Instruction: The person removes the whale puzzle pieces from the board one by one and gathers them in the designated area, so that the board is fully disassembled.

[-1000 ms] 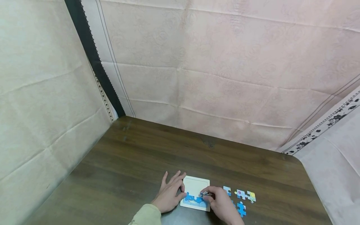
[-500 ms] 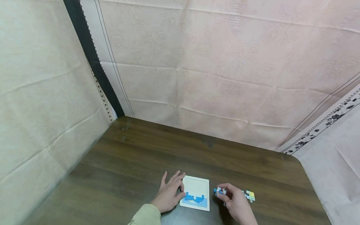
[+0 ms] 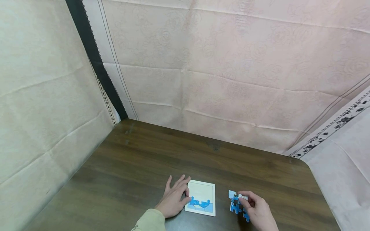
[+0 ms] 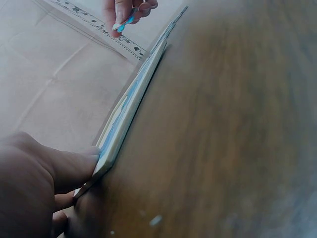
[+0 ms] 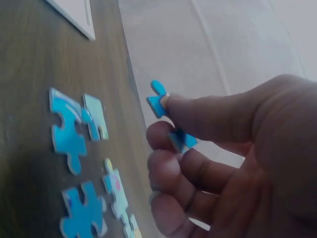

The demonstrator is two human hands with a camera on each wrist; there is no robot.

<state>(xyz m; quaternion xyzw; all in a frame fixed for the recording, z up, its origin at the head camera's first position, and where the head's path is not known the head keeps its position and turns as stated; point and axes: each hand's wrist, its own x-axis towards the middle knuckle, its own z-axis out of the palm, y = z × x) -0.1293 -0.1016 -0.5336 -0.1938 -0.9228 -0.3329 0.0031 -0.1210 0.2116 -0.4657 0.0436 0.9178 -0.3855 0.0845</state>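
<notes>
My left hand (image 3: pixel 173 199) lies at the left side of a white-framed jigsaw board (image 3: pixel 202 190), thumb on its edge and other fingers spread. Blue pieces (image 3: pixel 204 205) fill the board's near strip; its far part is bare and pale. To the right of the board, my right hand (image 3: pixel 258 208) pinches a blue jigsaw piece (image 5: pixel 157 105) between thumb and fingers, raised above the table. Below that hand lie several loose pieces: a blue one (image 5: pixel 69 134), another blue one (image 5: pixel 84 215) and a pale one (image 5: pixel 118 193) with a pink mark.
The brown wooden table (image 3: pixel 144 154) extends behind and to the left of the board. Pale patterned cloth (image 3: pixel 216 70) hangs along the back and both sides. Its right part has a dark floral border (image 3: pixel 326 131).
My right hand has moved from the board rightward to the loose pieces, still pinching a jigsaw piece. The blue strip in the board is uncovered. My left hand has stayed put.
</notes>
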